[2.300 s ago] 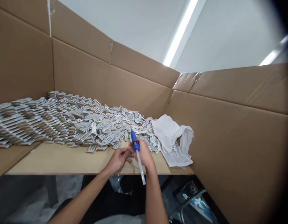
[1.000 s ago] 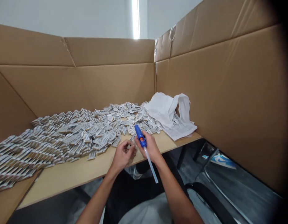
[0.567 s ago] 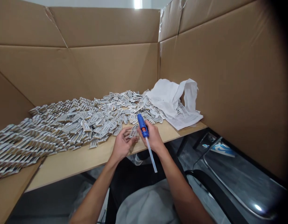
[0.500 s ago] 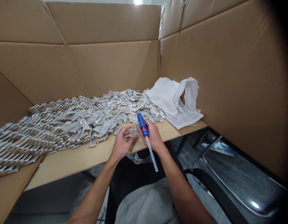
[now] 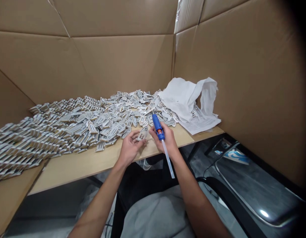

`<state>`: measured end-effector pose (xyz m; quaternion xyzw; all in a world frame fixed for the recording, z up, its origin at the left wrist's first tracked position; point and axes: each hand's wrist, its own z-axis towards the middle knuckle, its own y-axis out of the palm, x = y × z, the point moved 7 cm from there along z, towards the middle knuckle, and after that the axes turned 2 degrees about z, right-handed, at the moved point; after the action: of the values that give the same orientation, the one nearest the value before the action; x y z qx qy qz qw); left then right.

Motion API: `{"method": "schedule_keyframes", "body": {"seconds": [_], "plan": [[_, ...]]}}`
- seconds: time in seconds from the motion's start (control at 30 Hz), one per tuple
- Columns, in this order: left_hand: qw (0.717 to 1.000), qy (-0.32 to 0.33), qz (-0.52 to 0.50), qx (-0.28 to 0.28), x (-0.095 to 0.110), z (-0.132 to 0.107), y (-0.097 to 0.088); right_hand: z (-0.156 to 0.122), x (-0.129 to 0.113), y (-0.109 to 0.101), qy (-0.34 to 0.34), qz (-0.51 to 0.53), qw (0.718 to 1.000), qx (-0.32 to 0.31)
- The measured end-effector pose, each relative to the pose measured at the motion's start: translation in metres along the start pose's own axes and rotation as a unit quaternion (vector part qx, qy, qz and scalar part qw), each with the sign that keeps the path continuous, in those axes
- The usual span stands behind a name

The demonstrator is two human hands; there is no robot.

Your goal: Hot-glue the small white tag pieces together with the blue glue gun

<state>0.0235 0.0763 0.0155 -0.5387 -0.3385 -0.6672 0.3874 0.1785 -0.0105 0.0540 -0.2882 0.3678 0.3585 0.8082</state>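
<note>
Between the thumb and fingers of my left hand (image 5: pixel 131 147) is a small grey-white slotted cutout piece (image 5: pixel 142 133), tilted up above the table. My right hand (image 5: pixel 166 138) is wrapped round a blue glue gun (image 5: pixel 158 126), its nozzle pointing away from me toward the heap. A long clear glue stick (image 5: pixel 168 160) sticks out of the gun's back end toward my lap. The two hands are close together but apart, over the front edge of the wooden table (image 5: pixel 78 168). Beyond them lies a loose heap of similar slotted pieces (image 5: pixel 113 122).
Stacked rows of the pieces (image 5: pixel 21 145) cover the left side. A crumpled white sheet (image 5: pixel 179 96) lies on papers (image 5: pixel 204 124) at the back right. Tall cardboard walls (image 5: pixel 123 62) enclose the table. A chair (image 5: pixel 242 188) stands low on the right.
My right hand and the glue gun have shifted slightly right, away from my left hand. The piece in my left hand is lifted and shows more fully. The camera view has tilted slightly down.
</note>
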Motion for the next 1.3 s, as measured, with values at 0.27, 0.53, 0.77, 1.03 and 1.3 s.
{"method": "schedule_keyframes", "body": {"seconds": [0.27, 0.53, 0.77, 1.03, 1.3], "plan": [[1.000, -0.007, -0.003, 0.030, -0.004, 0.002, -0.006, 0.004, 0.008, -0.014, 0.025, 0.032, 0.999, 0.029], [0.999, -0.017, -0.016, 0.022, 0.005, -0.002, -0.001, 0.008, 0.017, -0.016, 0.081, 0.144, 0.985, 0.052], [1.000, -0.010, -0.008, -0.013, 0.004, 0.000, 0.002, 0.005, 0.029, -0.005, 0.126, 0.107, 0.986, -0.023], [0.997, 0.030, 0.061, -0.042, 0.010, -0.002, 0.006, 0.004, 0.027, 0.002, 0.140, 0.120, 0.982, -0.050], [0.994, 0.049, 0.096, -0.009, 0.018, -0.005, 0.005, 0.002, 0.027, 0.007, 0.128, 0.158, 0.977, -0.067]]}}
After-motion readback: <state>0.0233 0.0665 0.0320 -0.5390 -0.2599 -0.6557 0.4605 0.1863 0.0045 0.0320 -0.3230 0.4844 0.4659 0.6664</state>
